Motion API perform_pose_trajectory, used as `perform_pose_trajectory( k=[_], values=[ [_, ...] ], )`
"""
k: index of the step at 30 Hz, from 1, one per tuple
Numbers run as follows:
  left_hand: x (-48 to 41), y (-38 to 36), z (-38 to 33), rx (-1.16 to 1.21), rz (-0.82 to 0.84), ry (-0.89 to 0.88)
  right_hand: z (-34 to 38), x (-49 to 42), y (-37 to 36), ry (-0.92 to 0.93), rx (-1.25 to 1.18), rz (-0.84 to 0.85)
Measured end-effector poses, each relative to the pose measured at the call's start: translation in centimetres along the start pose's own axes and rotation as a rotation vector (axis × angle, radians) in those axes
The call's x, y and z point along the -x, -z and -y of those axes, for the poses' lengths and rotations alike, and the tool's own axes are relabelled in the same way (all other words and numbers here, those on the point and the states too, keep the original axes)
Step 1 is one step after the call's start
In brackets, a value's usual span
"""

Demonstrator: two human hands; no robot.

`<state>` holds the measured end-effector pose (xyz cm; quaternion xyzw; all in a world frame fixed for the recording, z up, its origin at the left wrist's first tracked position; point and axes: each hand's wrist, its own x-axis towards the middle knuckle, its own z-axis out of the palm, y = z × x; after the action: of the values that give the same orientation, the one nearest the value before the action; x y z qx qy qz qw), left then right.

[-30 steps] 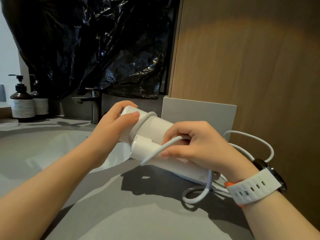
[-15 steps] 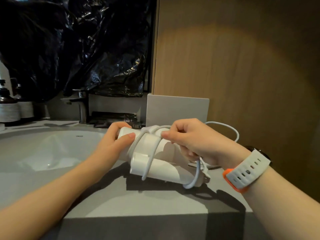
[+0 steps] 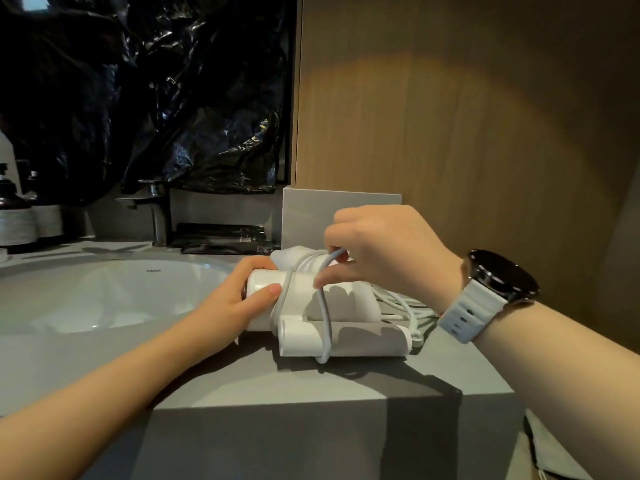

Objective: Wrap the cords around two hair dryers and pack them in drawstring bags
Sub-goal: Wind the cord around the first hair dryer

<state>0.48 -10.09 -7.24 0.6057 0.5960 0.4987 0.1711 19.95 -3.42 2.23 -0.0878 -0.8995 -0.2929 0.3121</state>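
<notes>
Hair dryer (image 3: 341, 303) lay on the grey bench (image 3: 311, 393) beside the basin (image 3: 104, 296), handle folded alongside. Cord-wrapping was in hand: the left hand (image 3: 235, 303) kept a curled grip on the barrel end, and the right hand (image 3: 388, 251) pinched the cord (image 3: 325, 320) above it. Next, I judged, another taut turn. I could not make out the plug, the second dryer or the bags.

A bathroom: sink (image 3: 104, 296), faucet (image 3: 157, 216), soap bottles (image 3: 17, 216) on a vanity counter (image 3: 311, 386).
</notes>
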Motion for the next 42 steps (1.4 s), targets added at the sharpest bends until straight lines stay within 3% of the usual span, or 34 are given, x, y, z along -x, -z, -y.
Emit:
perform_pose_trajectory(
  k=[7,10,12,18,22,26,34,42],
  values=[
    [-0.1,0.6,0.0,-0.053,0.016,-0.001,-0.3,-1.1,-3.6,0.001,-0.166,-0.134],
    [0.1,0.4,-0.3,-0.027,0.018,-0.001,-0.3,-1.4,-4.8,-0.083,-0.258,-0.04],
    [0.4,0.1,-0.5,-0.098,0.009,-0.022,-0.2,-1.4,-5.6,-0.165,-0.311,0.074],
    [0.6,-0.3,-0.9,-0.26,-0.058,-0.055,0.0,-0.2,-7.7,-0.272,-0.507,-0.027],
    [1.1,-1.7,-1.1,-0.47,-0.138,-0.132,0.2,0.2,-8.2,-0.36,-0.565,-0.009],
    [1.6,-2.8,-1.4,-0.58,-0.209,-0.09,0.3,0.4,-8.1,-0.404,-0.612,0.015],
    [2.2,-2.2,-1.8,-0.575,-0.123,-0.094,-0.5,0.4,-7.0,-0.454,-0.839,0.168],
    [1.5,-0.9,-1.8,-0.585,-0.002,-0.118,-0.5,0.3,-8.2,-0.356,-0.672,0.188]
  ],
)
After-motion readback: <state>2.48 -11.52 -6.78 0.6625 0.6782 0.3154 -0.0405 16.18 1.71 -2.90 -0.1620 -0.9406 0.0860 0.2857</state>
